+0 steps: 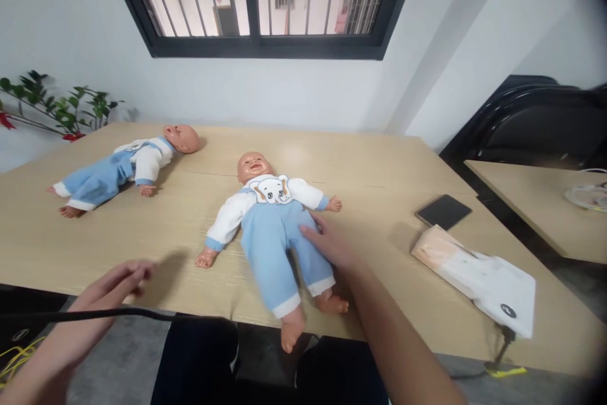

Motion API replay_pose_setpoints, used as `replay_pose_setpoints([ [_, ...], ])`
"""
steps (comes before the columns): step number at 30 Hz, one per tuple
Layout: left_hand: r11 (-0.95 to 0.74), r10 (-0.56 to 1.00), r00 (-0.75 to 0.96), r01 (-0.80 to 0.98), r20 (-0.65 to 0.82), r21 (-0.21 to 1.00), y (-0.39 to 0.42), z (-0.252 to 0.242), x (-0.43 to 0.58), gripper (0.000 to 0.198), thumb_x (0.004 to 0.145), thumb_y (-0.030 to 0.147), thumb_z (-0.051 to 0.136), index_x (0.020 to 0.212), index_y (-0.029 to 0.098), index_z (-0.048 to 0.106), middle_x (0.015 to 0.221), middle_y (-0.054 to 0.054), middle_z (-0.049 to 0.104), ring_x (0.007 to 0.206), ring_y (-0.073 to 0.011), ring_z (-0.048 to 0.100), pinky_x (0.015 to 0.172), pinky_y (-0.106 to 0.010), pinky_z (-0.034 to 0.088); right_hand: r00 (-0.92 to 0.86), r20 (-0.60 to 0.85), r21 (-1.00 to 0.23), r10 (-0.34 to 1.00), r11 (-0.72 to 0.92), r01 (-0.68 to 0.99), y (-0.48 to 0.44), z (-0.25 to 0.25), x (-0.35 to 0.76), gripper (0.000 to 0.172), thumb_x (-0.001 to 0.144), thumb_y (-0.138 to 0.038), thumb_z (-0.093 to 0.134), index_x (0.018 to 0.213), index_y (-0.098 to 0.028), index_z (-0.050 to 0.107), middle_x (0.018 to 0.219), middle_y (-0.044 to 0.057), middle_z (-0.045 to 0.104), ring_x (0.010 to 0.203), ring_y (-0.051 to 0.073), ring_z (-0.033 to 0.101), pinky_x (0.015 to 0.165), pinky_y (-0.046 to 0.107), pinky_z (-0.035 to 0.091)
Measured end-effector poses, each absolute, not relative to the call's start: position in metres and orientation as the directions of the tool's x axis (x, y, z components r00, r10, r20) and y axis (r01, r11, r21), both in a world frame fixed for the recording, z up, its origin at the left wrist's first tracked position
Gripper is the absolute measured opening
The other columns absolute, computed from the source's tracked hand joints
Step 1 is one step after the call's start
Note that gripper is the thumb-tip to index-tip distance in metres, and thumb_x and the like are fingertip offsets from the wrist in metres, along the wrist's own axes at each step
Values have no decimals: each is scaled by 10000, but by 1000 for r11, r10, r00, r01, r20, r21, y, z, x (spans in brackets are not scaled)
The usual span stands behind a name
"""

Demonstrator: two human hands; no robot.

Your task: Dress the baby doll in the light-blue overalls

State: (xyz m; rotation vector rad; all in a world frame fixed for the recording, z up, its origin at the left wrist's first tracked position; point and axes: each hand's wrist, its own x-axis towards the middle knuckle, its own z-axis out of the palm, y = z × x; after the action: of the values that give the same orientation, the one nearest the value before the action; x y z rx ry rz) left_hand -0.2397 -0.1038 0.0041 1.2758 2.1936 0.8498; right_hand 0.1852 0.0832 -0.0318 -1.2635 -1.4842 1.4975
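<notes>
A baby doll (270,228) in light blue overalls with an elephant face on the bib lies on its back on the table, feet towards me and one foot past the front edge. My right hand (329,241) rests on the doll's thigh at the right, fingers stretched out over the cloth and not wrapped round it. Over the table's front edge, left of the doll, my left hand (116,285) hangs with loosely bent fingers and nothing visible in them. A second, similarly dressed doll (128,168) lies at the far left, out of reach of both hands.
The wooden table (190,215) stands below a barred window (265,45). A dark phone (443,211) and a white device (493,285) with a cable lie at the right. A black cable (118,313) crosses before my left forearm. A plant (66,105) stands back left.
</notes>
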Motion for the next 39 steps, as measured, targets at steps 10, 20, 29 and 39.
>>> replay_pose_setpoints([
  [10,-110,994,80,602,77,791,38,-28,-109,516,920,435,621,1375,194,577,1301,-145,703,1182,-334,667,1055,-514,507,-356,-174,-984,918,-150,95,90,-35,195,674,873,-554,755,1463,-278,583,1548,73,570,1413,301,548,1206,516,441],
  [20,-126,990,-4,383,138,915,109,-64,-110,423,966,469,522,1246,183,659,1220,-94,723,1167,-278,641,1084,-438,460,-329,-141,-986,934,-101,135,94,-38,193,687,876,-583,737,1476,-284,585,1569,60,551,1438,315,527,1197,508,448],
  [29,-90,923,-319,366,216,926,106,-80,-106,460,867,546,666,1136,186,569,1044,-77,664,947,-227,647,895,-381,515,-287,-172,-979,942,-130,159,95,-43,191,769,871,-579,741,1533,-254,524,1631,89,469,1493,322,462,1247,525,377],
  [39,21,989,-146,317,27,948,89,-58,-101,616,870,700,636,1198,179,607,1152,-88,701,1076,-259,657,939,-382,516,-297,-178,-984,938,-160,84,87,-28,182,791,851,-599,755,1538,-304,499,1623,79,478,1484,315,475,1209,521,434],
])
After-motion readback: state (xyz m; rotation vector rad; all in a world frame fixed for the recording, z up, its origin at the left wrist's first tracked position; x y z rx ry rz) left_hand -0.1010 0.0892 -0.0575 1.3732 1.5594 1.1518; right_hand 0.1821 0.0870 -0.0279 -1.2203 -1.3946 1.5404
